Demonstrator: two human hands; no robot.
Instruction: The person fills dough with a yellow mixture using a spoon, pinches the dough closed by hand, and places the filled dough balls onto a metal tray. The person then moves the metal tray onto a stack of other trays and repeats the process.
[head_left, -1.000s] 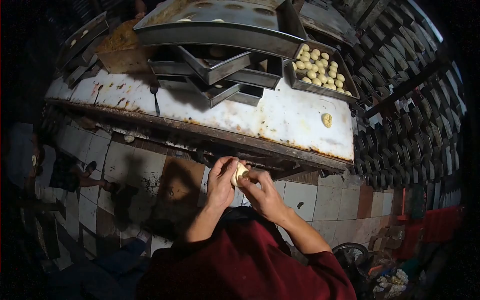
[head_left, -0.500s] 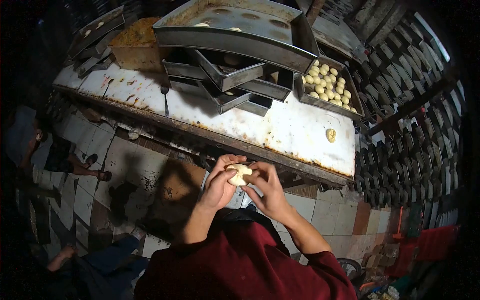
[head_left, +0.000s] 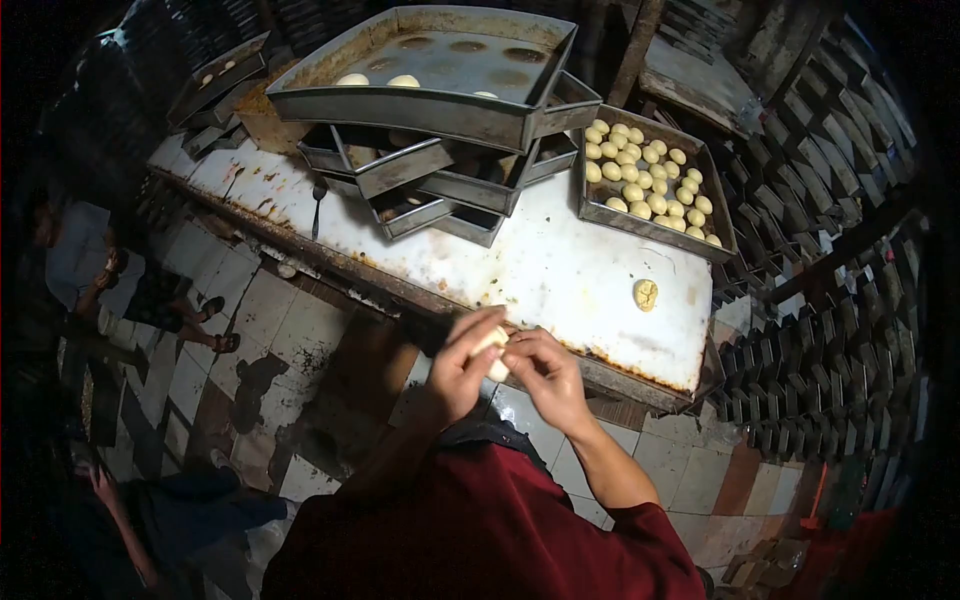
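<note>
Both the left hand [head_left: 468, 362] and right hand [head_left: 545, 378] close around one dough ball [head_left: 492, 352], held between them just at the desk [head_left: 560, 270] edge.

Dough tray [head_left: 600, 205] right of, seemingly touching, tray stack [head_left: 420, 105]

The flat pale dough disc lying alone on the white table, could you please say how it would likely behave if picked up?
The flat pale dough disc would probably flop and stretch, since it looks thin and soft. It lies flat on the white table, so it seems unlikely to roll. It may stick slightly to the surface.
</note>
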